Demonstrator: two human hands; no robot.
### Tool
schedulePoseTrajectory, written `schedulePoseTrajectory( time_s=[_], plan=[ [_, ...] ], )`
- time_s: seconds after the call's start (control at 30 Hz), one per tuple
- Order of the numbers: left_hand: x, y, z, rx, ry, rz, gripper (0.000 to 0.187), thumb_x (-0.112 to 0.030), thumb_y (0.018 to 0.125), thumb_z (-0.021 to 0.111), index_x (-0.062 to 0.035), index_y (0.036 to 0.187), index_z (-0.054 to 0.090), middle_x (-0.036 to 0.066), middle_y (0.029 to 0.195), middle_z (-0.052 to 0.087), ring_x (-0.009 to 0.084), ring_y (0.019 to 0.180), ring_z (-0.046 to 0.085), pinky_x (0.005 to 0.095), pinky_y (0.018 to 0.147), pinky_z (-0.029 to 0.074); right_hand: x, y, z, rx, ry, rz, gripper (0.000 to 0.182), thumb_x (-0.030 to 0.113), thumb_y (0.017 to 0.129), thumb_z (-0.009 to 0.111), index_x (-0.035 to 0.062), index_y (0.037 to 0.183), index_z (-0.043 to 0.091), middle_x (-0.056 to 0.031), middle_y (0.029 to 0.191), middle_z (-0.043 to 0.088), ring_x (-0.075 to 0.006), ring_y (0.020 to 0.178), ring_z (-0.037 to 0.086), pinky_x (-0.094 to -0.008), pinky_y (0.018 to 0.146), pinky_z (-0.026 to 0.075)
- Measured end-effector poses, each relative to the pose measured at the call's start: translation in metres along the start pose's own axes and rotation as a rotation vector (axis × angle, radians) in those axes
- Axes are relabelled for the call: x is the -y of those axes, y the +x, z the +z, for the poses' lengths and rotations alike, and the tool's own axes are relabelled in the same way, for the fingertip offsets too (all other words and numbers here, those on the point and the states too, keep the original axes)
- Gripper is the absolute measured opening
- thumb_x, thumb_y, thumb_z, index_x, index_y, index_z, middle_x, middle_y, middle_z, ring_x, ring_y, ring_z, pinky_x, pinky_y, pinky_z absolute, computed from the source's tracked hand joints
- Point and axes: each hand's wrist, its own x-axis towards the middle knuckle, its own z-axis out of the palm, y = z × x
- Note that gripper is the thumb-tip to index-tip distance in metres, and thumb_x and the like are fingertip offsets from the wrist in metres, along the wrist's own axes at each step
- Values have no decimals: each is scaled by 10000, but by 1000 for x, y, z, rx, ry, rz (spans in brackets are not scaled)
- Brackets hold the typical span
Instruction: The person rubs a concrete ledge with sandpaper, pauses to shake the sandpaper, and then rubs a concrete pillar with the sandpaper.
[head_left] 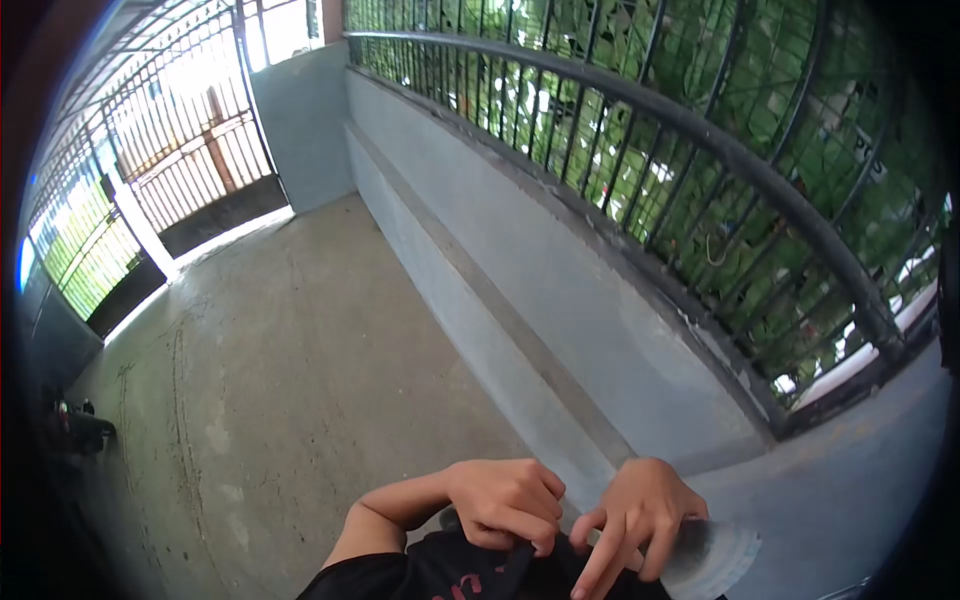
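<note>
My left hand (510,505) is closed, its fingers curled round a fold of a black shirt (400,575) at the bottom of the view. Reddish lettering shows on the shirt's front. Just to the right, my right hand (645,515) hovers over or touches the same dark cloth, fingers stretched downward and thumb apart from them. Whether those fingertips press on the cloth is hard to make out. Partly behind the right hand is a rounded, whitish see-through thing with a dark middle (715,560), too blurred to name.
A low grey wall (600,290) with a ledge (480,280) runs along the right, topped by a black metal railing (640,95) with greenery beyond. Concrete floor (290,350) stretches left to a barred gate (190,150). A dark object (85,425) stands at the left edge.
</note>
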Motion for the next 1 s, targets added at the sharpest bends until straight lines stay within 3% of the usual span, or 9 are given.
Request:
schedulePoseTrajectory(
  time_s=[0.1,0.17,0.23,0.33,0.47,0.63,0.77,0.8,1.0],
  plan=[
    [-10,12,-5,33,45,-35,108,-78,760,389,-62,697,474,27,546,383,188,440,390,290,420,276,14,4,-6,91,97,62,132,92,762,454,-10,696,506,-276,895,515,-368,813,494,-421,660,392],
    [-32,23,-5,195,-138,-91,93,-91,645,470,-47,725,459,6,489,363,202,431,401,315,434,299,33,10,-15,182,147,25,257,175,809,307,77,707,523,-189,939,534,-306,858,471,-416,741,275],
    [-55,45,-10,290,-290,68,123,-65,734,424,-53,823,508,28,532,410,171,433,429,300,404,283,55,15,-22,129,183,12,210,139,793,353,60,727,536,-142,893,512,-311,851,472,-428,715,325],
    [-82,76,-36,278,-75,-93,188,-185,803,445,-77,689,549,11,587,488,163,455,446,291,456,339,76,22,-14,69,212,95,128,38,735,451,-53,770,533,-264,896,512,-370,828,502,-399,679,390],
    [-97,65,-9,-163,114,-119,160,-122,769,448,-71,639,527,0,500,429,148,425,442,293,417,334,82,28,-20,154,-1,53,181,33,744,420,-53,830,554,-209,845,524,-312,791,507,-357,672,377],
    [-132,54,5,-229,1280,-144,156,-131,767,454,-100,615,437,-15,473,370,120,420,428,233,433,340,86,47,-33,317,-280,156,165,-2,697,393,27,733,552,-90,776,506,-199,739,484,-253,610,318],
    [-117,63,-2,-446,1476,52,99,-77,819,446,-109,733,409,-16,722,461,130,567,434,207,484,396,102,50,-31,440,-451,-46,166,-9,655,372,52,715,514,-69,801,499,-168,776,480,-230,601,284],
    [-128,80,11,-613,1516,-444,142,-54,735,506,-108,638,416,-34,581,460,58,528,423,154,443,318,109,54,-31,432,-381,6,223,-16,663,362,24,791,541,-74,847,506,-172,808,478,-231,612,288],
    [-131,73,11,-639,1451,-180,154,-31,680,534,-138,742,441,-51,600,388,37,469,356,189,522,315,90,54,-32,289,-140,128,288,-4,688,356,-8,897,554,-117,941,523,-219,899,489,-307,702,375]
  ],
)
